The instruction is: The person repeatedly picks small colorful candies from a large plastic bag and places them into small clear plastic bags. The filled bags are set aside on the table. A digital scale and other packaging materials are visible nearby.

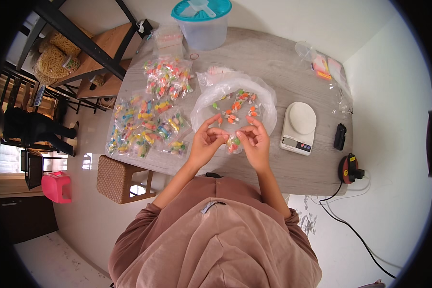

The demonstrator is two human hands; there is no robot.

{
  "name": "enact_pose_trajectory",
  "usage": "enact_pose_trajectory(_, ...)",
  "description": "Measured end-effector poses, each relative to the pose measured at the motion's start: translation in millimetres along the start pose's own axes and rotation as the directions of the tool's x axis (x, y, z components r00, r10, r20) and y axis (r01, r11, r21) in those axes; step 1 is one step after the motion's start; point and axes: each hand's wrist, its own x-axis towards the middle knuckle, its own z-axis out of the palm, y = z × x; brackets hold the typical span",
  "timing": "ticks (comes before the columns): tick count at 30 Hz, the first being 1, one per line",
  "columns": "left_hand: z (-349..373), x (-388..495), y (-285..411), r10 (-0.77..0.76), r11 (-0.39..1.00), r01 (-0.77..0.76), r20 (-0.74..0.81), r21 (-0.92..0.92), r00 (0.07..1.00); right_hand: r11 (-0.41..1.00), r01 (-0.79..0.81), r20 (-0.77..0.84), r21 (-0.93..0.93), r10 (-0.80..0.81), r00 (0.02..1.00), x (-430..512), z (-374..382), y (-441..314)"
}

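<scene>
Between my two hands hangs a small clear plastic bag (pixel 233 144) with red and green wrapped candies inside. My left hand (pixel 211 138) pinches its top edge from the left, and my right hand (pixel 253 138) pinches it from the right. Just beyond my fingers lies a large open plastic bag (pixel 268 94) with loose orange, red and green wrapped candies (pixel 236 105) in it. To its right stands a white digital kitchen scale (pixel 302 118) with nothing on its round plate. Filled candy bags (pixel 169 77) are piled to the left, with more small filled bags (pixel 144 126) nearer to me.
A clear bucket with a turquoise lid (pixel 201 30) and flat empty bags (pixel 167 41) stand at the table's back. A black object (pixel 340 136) and a cable reel (pixel 349 169) sit right. A woven-pattern stool (pixel 111 180) stands left. Another person (pixel 36 126) is far left.
</scene>
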Motion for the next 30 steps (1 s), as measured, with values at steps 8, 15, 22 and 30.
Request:
enact_pose_trajectory(8, 3.0, -2.3, 4.0, 0.028, 0.997, -0.024, -0.056, 0.067, 0.998, 0.989, 0.106, -0.013, -0.104, -0.108, 0.994, -2.4, 2.5, -3.3)
enact_pose_trajectory(15, 5.2, -4.1, 3.1, 0.17, 0.974, -0.155, -0.078, 0.164, 0.982, 0.989, 0.124, 0.087, -0.083, -0.117, 0.989, -3.0, 5.6, -11.0)
enact_pose_trajectory(22, 7.8, -4.0, 8.2, 0.227, 0.953, -0.225, 0.01, 0.203, 0.974, 0.971, 0.156, 0.156, -0.183, -0.128, 0.979, -3.6, 2.4, -6.7)
enact_pose_trajectory(30, 3.2, -2.6, 2.5, 0.232, 0.914, -0.247, 0.083, 0.321, 0.969, 0.954, 0.185, 0.163, -0.234, -0.149, 0.975, -5.0, 4.7, -2.1)
